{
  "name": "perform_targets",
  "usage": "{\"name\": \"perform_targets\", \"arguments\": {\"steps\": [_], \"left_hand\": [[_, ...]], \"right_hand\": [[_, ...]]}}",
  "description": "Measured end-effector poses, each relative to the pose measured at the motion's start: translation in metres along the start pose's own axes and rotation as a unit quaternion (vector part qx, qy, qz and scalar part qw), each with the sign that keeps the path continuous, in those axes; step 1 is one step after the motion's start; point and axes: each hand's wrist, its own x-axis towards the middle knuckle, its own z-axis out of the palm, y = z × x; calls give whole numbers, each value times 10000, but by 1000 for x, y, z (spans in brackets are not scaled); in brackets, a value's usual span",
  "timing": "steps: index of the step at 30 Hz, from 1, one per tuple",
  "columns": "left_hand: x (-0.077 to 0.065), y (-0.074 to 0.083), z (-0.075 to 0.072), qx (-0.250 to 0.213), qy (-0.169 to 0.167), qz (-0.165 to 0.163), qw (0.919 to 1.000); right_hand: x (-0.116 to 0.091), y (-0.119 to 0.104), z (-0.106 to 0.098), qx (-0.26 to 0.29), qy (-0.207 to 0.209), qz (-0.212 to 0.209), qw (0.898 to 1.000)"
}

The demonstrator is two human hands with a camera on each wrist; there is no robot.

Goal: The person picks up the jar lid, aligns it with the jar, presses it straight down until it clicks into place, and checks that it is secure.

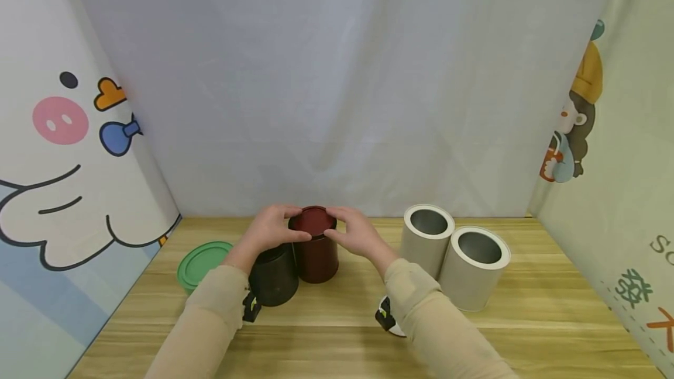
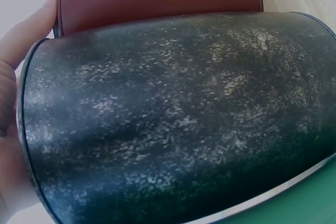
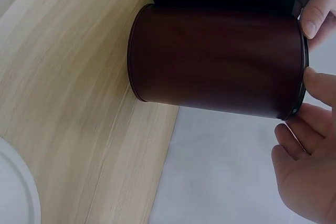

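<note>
A dark red canister point(image 1: 317, 263) with a black rim stands upright near the table's back edge. My left hand point(image 1: 270, 231) holds its rim from the left, thumb at the front and fingers behind. From the right, my right hand point(image 1: 360, 234) grips the same rim, thumb point(image 3: 319, 85) on it and fingers around the far side. Close against the red one stands a black canister point(image 1: 274, 282) with worn, speckled sides point(image 2: 178, 114); my left wrist passes over its top. Whether a separate lid sits on the red canister I cannot tell.
On the left is a green-lidded container point(image 1: 204, 263), partly behind my left sleeve. Two off-white open cylinders, one behind point(image 1: 416, 245) and one in front point(image 1: 471, 279), stand at the right. A white disc point(image 3: 16, 190) lies on the wooden table point(image 1: 316, 338). A grey curtain point(image 1: 337, 104) hangs behind.
</note>
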Motion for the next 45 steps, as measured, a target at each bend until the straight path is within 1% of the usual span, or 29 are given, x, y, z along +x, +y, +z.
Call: {"name": "perform_targets", "arguments": {"steps": [8, 15, 22, 26, 32, 40, 45], "left_hand": [[1, 0, 0, -22, -36, -83, 10000], [0, -1, 1, 50, -20, -47, 10000], [0, -3, -2, 262, -65, 255, 9993], [1, -5, -4, 307, -87, 354, 9989], [1, -5, -4, 466, -165, 492, 9976], [2, -6, -3, 431, -214, 438, 9979], [1, -7, -3, 345, -238, 394, 9983]], "right_hand": [[0, 1, 0, -44, -75, 33, 10000], [0, 2, 1, 33, 53, -59, 10000], [1, 0, 1, -74, 120, -201, 9997], [2, -2, 2, -174, 103, -222, 9995], [5, -5, 4, -369, 84, -27, 9993], [6, -13, 4, -345, 41, 269, 9990], [8, -16, 4, -429, 19, 353, 9985]]}}
